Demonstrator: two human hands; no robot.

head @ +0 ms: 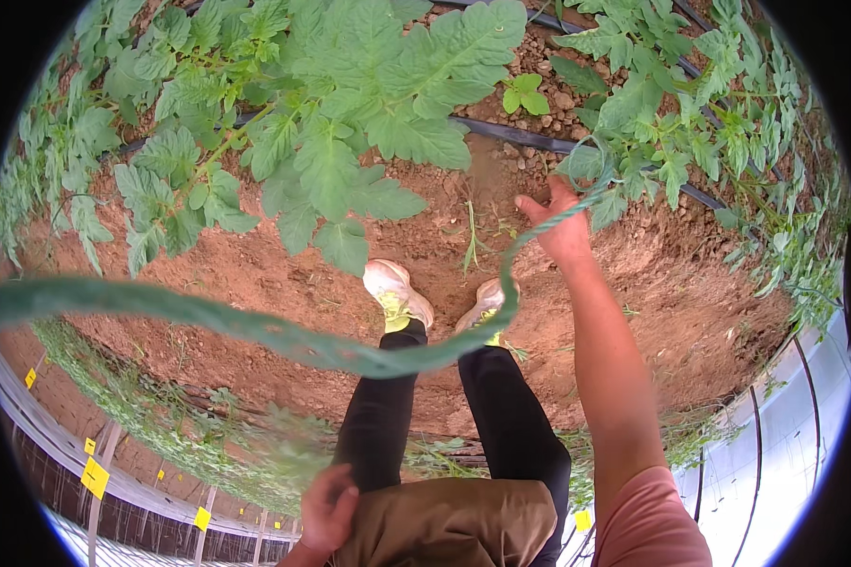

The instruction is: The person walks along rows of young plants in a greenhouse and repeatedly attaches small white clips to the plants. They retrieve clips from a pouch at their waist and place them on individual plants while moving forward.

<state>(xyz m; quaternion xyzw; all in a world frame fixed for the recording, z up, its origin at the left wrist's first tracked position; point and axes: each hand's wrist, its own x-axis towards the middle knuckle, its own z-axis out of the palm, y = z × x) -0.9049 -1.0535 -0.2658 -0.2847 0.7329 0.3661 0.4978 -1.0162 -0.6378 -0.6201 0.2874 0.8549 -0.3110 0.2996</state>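
Note:
My right hand (563, 221) reaches out to the right of centre, its fingers beside the leaves of a tomato plant (638, 106). A green twine (390, 358) runs blurred and close to the camera from the left edge, curves across the middle and ends in loops by that hand. The twine passes over the hand; whether the fingers grip it cannot be told. My left hand (328, 507) is low, next to a brown cloth garment or bag (447, 521) at my waist, its fingers loosely curled. A large tomato plant (326, 156) spreads at the upper left.
Black drip hoses (518, 135) run along the bed behind the plants. Light shoes (399, 294) stand on reddish soil (255, 276). A small seedling (526, 95) grows near the hose. Another plant row (184, 439) and posts with yellow cards (95, 478) lie lower left; plastic sheeting (787, 418) lies lower right.

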